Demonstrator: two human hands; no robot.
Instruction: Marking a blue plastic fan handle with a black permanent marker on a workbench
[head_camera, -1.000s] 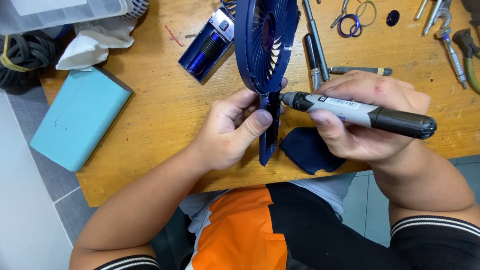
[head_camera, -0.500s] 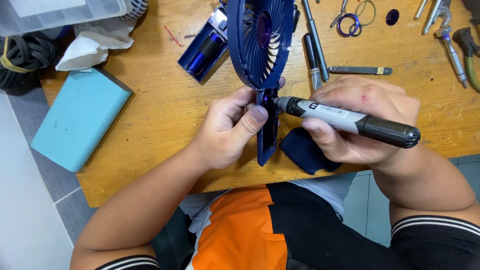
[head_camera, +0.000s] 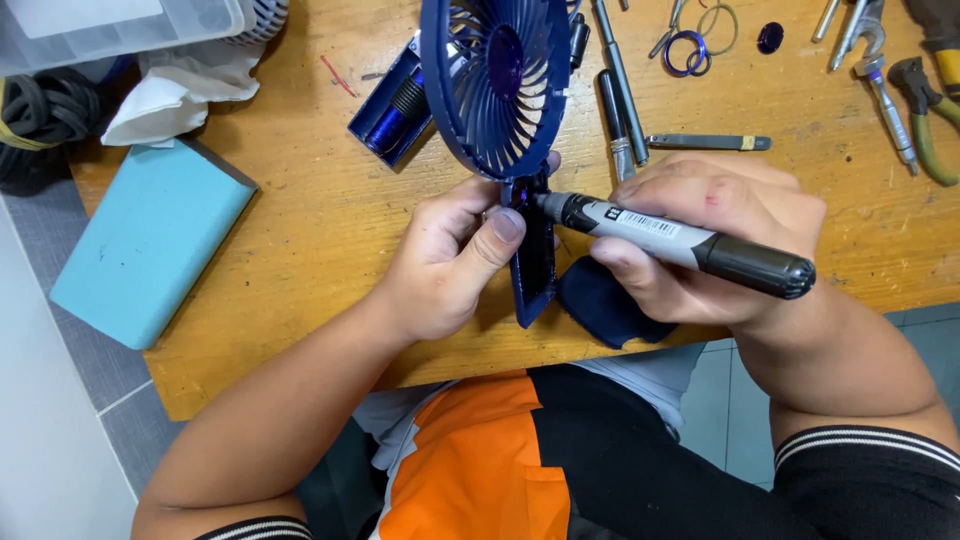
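Wooden bench (head_camera: 300, 250), pretty scuffed up, with stuff scattered all over it. Over the near edge, the left hand (head_camera: 445, 265) has its grip closed around the stem of a small dark blue fan (head_camera: 500, 80), thumb pressed flat against the handle part, so the round grille stands up away from the person and the stem stays steady. The right hand (head_camera: 700, 240) is wrapped tight around a chunky grey and black electric screwdriver (head_camera: 680, 240), held almost level with its tip right at the spot where the fan head meets the stem, looks like that's where a screw sits. A dark blue cover piece (head_camera: 605, 300) lies just under the right hand, near the bench edge. Behind the fan on the far side there's the opened blue battery housing (head_camera: 390, 105), and off to the far right some pliers (head_camera: 925, 100) and other hand tools. A light blue box (head_camera: 150, 250) sits on the left, with a crumpled white tissue (head_camera: 175, 90) beyond it.
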